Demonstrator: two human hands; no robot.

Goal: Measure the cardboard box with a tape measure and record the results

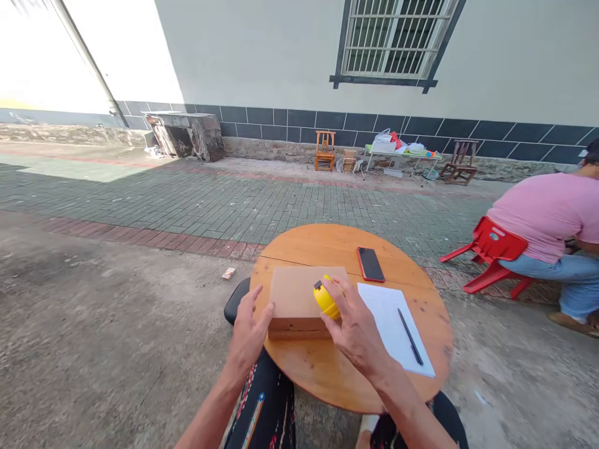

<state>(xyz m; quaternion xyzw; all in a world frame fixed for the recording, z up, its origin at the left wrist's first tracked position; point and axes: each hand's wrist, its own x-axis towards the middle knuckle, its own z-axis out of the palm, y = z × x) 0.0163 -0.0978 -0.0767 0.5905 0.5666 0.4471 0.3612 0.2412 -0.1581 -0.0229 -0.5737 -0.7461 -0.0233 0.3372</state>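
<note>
A brown cardboard box (292,292) lies flat on the round wooden table (318,368). Gripped in my right hand (353,324) is a yellow tape measure (326,300) with a black part at its top, held over the right side of the box. My left hand (250,327) is at the box's left edge, thumb and fingers apart, with nothing in it. Whether its thumb touches the box I cannot tell. Right of my right hand, a black pen (410,337) rests on white paper sheets (381,305).
A phone (370,264) in a red case lies at the table's far right. To the right, a person (552,212) in a pink shirt sits on a red plastic chair (498,243). By the wall stand a wooden chair (324,149) and a folding table (369,151) with bags.
</note>
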